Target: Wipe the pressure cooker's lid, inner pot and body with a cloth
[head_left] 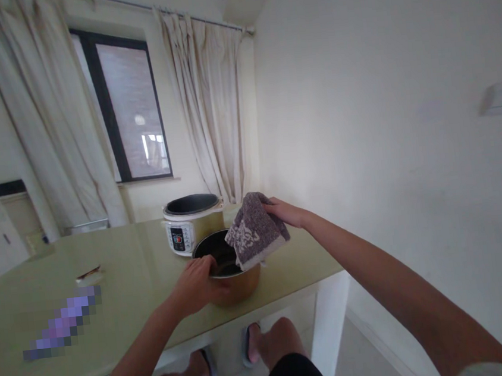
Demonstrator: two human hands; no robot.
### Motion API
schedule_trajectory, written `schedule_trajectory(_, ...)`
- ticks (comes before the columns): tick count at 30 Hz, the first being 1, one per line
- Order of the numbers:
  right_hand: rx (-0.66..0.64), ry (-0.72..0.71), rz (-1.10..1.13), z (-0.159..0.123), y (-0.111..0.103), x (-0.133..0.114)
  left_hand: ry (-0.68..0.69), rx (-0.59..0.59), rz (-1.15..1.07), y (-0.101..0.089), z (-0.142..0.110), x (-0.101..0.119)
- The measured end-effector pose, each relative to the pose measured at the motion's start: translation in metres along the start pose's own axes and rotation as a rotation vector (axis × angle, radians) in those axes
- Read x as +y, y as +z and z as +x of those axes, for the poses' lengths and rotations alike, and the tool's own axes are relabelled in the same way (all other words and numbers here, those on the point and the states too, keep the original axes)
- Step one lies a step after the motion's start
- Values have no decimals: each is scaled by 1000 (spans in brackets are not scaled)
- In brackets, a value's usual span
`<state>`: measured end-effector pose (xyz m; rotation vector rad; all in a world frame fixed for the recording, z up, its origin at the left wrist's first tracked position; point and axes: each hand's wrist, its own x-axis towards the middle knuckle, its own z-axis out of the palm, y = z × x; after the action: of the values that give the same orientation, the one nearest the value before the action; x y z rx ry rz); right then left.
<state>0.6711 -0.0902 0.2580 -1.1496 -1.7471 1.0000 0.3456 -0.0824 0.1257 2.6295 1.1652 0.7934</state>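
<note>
1. While a purple item (63, 324), too pixelated to identify, lies well to the left of the inner pot (243, 287), a thin, slim object (88, 273) lies beyond it on the worktop (136, 254), also well left of the pot.
2. Closed over the near-left rim of the inner pot, the left hand (198, 284) has its fingers hooked inside and its thumb against the outer wall, so its grip pinches the pot's side.
3. Just behind the inner pot and a little to its left stands the white multicooker body (181, 237), upright, its control panel facing the near side.
4. Upright on the worktop near its front edge, the inner pot is round, with no long axis to follow; its dark mouth faces up, directly right of the left grip.
5. Over the right part of that mouth hangs the patterned grey-purple towel (259, 229), sloping down and leftward from the right grip; whether its lower edge touches the rim, I cannot tell.
6. Above and right of the inner pot, the right hand (286, 213) pinches the towel's upper right side, nearer the cloth than the left hand is.
</note>
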Motion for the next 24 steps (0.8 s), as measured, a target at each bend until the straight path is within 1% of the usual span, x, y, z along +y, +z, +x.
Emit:
schedule_trajectory(2, 59, -11, -126, 4, 3, -10, -36, 81, -213, -7, 2, 8)
schedule_trajectory(5, 95, -112, -477, 6, 19, -28, -65, 249, -572, -20, 12, 32)
schedule_trajectory(6, 93, -164, -614, 6, 27, -34, -74, 271, -667, -25, 18, 41)
schedule_trajectory(7, 83, -219, -752, 5, 35, -40, -85, 267, -731, -29, 23, 50)
schedule_trajectory(9, 42, -319, -1015, 3, 51, -50, -124, 236, -743, -37, 35, 65)
schedule_trajectory(11, -6, -388, -1191, 2, 60, -56, -155, 216, -695, -42, 44, 74)
schedule_trajectory(12, -13, -412, -1221, 2, 62, -58, -171, 224, -707, -44, 47, 76)
schedule_trajectory(13, -2, -437, -1210, 2, 62, -59, -196, 238, -771, -46, 50, 79)
schedule_trajectory(15, 84, -494, -1111, 2, 57, -59, -286, 266, -1021, -50, 53, 83)
schedule_trajectory(17, 199, -536, -1004, 1, 51, -57, -409, 312, -1286, -56, 55, 89)
schedule_trajectory(19, 253, -542, -961, -2, 47, -55, -489, 342, -1457, -63, 57, 96)
schedule_trajectory(21, 225, -523, -971, -6, 49, -53, -507, 313, -1563, -68, 59, 100)
schedule_trajectory(23, 180, -485, -1007, -11, 54, -51, -501, 222, -1638, -69, 61, 103)
schedule_trajectory(24, 179, -462, -1033, -13, 56, -50, -495, 178, -1655, -69, 62, 104)
